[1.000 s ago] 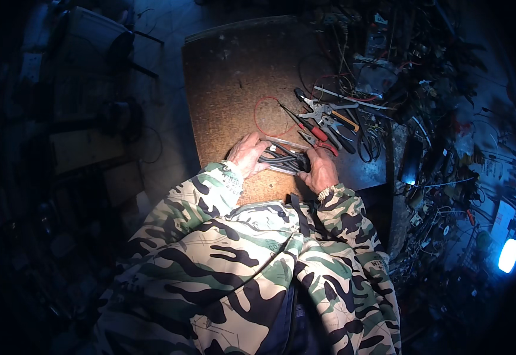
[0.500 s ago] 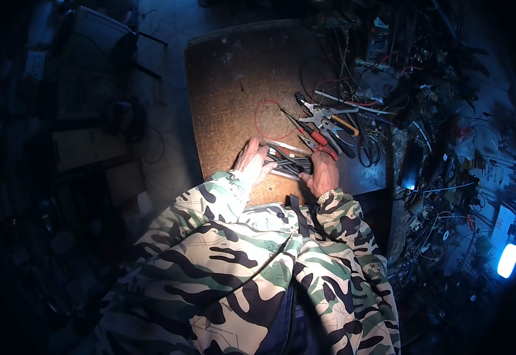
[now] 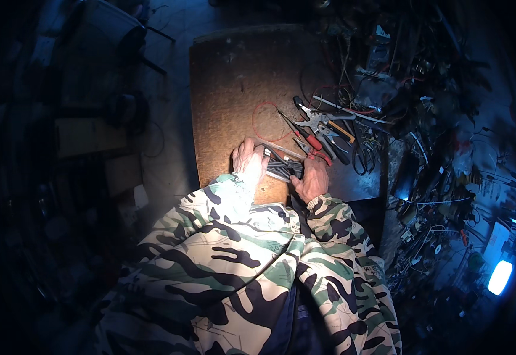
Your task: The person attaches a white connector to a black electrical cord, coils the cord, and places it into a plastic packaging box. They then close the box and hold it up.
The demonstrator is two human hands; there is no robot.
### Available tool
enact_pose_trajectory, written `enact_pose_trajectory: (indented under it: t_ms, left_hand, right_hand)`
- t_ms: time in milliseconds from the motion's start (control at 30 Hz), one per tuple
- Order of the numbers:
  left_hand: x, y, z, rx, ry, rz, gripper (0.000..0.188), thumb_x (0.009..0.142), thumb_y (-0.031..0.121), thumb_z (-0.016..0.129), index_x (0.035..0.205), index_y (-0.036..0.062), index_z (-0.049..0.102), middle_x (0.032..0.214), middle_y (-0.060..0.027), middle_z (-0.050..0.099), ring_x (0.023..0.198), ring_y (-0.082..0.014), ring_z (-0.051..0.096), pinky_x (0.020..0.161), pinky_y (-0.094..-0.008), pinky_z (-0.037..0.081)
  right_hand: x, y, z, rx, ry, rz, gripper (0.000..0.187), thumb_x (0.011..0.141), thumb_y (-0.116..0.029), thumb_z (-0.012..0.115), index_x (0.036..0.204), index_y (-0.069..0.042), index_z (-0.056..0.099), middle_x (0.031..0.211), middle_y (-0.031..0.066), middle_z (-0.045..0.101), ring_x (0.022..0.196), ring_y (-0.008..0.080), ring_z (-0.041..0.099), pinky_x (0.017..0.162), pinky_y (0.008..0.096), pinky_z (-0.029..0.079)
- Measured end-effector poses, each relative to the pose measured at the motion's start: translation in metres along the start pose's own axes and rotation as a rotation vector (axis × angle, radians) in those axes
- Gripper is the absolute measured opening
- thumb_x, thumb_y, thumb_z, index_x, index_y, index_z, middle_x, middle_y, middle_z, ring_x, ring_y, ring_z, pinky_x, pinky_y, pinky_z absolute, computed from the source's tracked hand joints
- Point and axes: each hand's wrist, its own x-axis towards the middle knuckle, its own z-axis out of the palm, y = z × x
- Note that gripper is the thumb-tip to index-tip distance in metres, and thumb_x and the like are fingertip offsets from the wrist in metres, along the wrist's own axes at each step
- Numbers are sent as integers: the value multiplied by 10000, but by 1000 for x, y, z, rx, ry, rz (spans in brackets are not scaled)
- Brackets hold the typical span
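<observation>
A shallow, light-edged box (image 3: pixel 280 147) lies on the wooden board close to my body. Several dark, slim strips or tubes (image 3: pixel 280 168) lie in it; their kind is too small to make out. My left hand (image 3: pixel 248 161) closes round the box's left end, fingers curled over the rim. At the opposite end my right hand (image 3: pixel 313 180) is closed on the box, its thumb at the near side beside the dark strips. Just beyond the right hand rest red-handled pliers (image 3: pixel 318 155) and a red-and-black probe (image 3: pixel 309 137).
More pliers and cutters (image 3: pixel 326 127) are heaped on the right of the wooden board (image 3: pixel 228 89), with a thin red wire loop (image 3: pixel 255 121) beside them. Tangled wires and parts (image 3: pixel 423 171) crowd the right side. A bright lamp (image 3: pixel 500 277) glows there.
My right hand has shifted slightly left and nearer my body along the box. My left hand has moved slightly left, its fingers now bunched more over the box's end.
</observation>
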Motion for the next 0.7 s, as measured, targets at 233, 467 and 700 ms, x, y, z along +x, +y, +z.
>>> enact_pose_trajectory:
  t_ms: [233, 467, 700]
  left_hand:
    - [-1, -4, -14, 80, 80, 145, 342, 827, 165, 767, 1114, 5, 672, 1142, -187, 586, 1130, -383, 561, 1014, -491, 421]
    - [8, -9, -18, 67, 44, 222, 376, 812, 173, 785, 1132, 31, 648, 1074, -182, 596, 1052, -388, 585, 959, -482, 459]
    - [11, -6, -22, 7, -76, 133, 366, 857, 179, 763, 1216, 121, 723, 1107, -151, 624, 1072, -374, 610, 956, -472, 482]
  right_hand:
    - [1, 3, -1, 65, 46, -78, 485, 666, -121, 861, 1027, 35, 578, 949, 278, 596, 976, 481, 553, 830, 538, 447]
    - [10, 2, -20, 140, -103, -65, 506, 738, -270, 862, 1041, 46, 608, 945, 287, 620, 937, 471, 599, 822, 521, 473]
    - [32, 32, -3, 351, -212, 102, 260, 908, -191, 672, 992, 53, 706, 856, 236, 712, 852, 354, 703, 780, 421, 527]
